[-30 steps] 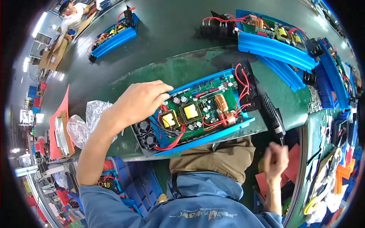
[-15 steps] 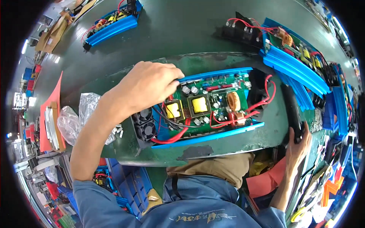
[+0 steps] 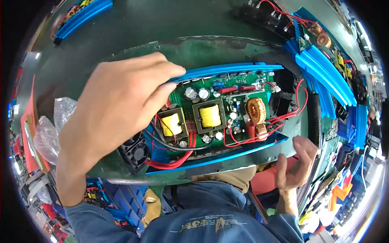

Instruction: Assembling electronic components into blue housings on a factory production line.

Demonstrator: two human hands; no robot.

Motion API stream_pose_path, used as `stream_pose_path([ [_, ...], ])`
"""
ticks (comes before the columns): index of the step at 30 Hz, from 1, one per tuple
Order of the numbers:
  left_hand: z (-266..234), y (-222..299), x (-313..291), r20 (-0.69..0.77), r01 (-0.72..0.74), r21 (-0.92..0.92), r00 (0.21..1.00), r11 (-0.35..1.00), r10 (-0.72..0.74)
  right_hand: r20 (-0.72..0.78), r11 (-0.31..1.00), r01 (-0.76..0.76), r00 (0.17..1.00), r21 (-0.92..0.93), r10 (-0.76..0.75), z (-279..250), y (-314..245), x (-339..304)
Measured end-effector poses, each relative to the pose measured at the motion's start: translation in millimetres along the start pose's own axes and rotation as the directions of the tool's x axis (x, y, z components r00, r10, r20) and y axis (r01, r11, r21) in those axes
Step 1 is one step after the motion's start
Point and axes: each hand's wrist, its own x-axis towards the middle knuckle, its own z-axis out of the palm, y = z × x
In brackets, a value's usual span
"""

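Observation:
An inverter-like circuit board (image 3: pixel 239 103) lies in an uncovered blue metal housing (image 3: pixel 227 69) on the bench. It carries two yellow transformers (image 3: pixel 210 116), a copper-wound ring coil (image 3: pixel 256 110), capacitors and red and black wires. At its left end sit black fans (image 3: pixel 135 154); a black end panel (image 3: pixel 283 93) with red wires is at the right. My left hand (image 3: pixel 121 97) pinches the housing's far edge near the left end. Near the right end, my right hand (image 3: pixel 298 162) has its fingers apart and holds nothing. Beside it stands a black cylindrical tool (image 3: pixel 314 117).
More blue-housed boards lie at the far left (image 3: pixel 83 18) and along the right (image 3: pixel 328 75). Clear plastic bags (image 3: pixel 46 139) rest left of the fans. A blue bin (image 3: pixel 125 194) is below the bench's near edge (image 3: pixel 162 180).
My right hand has let go of the black cylindrical tool and moved left toward the housing. My left hand stays at the housing's far edge. The view has come closer to the board.

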Motion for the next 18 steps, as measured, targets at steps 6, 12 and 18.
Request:
stream_pose_path([
  [6,-31.2,23.8,-67.2,-0.274,0.190,0.173,0.952,0.966,-0.139,0.193,0.990,0.142,0.971,-0.007,-0.138,3.1,-23.0,16.4],
  [12,44.5,4.3,-148.2,-0.650,0.444,-0.141,0.632,0.885,-0.421,0.218,0.960,0.270,0.944,-0.071,-0.249,30.8,-32.1,28.4],
  [18,61.5,21.0,-182.4,-0.561,0.596,-0.181,0.591,0.782,-0.580,0.276,0.952,0.306,0.916,-0.013,-0.291,33.0,-28.0,38.1],
])
